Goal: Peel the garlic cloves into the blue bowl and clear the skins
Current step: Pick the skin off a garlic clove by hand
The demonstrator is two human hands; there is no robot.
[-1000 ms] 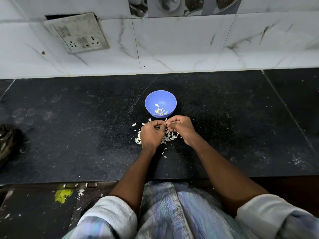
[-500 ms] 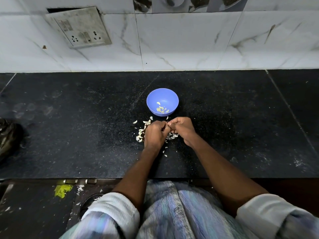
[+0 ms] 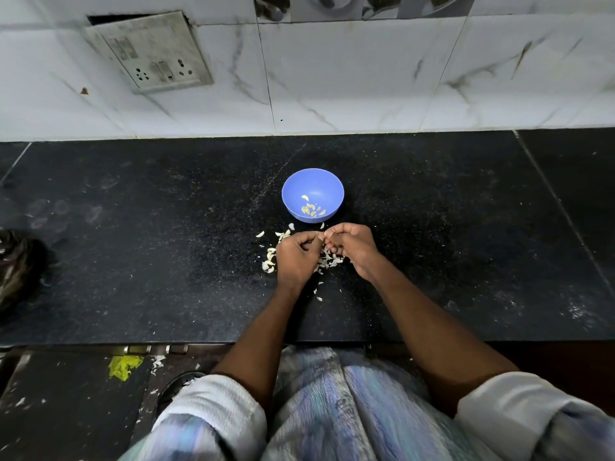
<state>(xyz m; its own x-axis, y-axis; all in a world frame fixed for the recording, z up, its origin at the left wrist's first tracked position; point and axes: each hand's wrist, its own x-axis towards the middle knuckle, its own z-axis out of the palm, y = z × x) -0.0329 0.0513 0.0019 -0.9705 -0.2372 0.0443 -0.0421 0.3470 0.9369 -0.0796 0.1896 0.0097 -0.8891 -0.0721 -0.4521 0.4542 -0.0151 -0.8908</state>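
On a black stone counter (image 3: 133, 261), the left hand (image 3: 296, 257) and right hand (image 3: 354, 247) are still pinching 1 hidden clove together, unchanged, just before the round blue plastic bowl (image 3: 312, 183); papery skins (image 3: 270, 261) are lying beneath, so peeling is continuing.

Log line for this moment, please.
phase: peeling | left hand + right hand: pinching clove, fingertips together | blue bowl: several peeled cloves | skins: uncleared on counter

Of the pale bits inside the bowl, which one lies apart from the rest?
The single piece higher up the blue bowl wall, on the far left side. The others cluster together at the bottom, nearer the hands.
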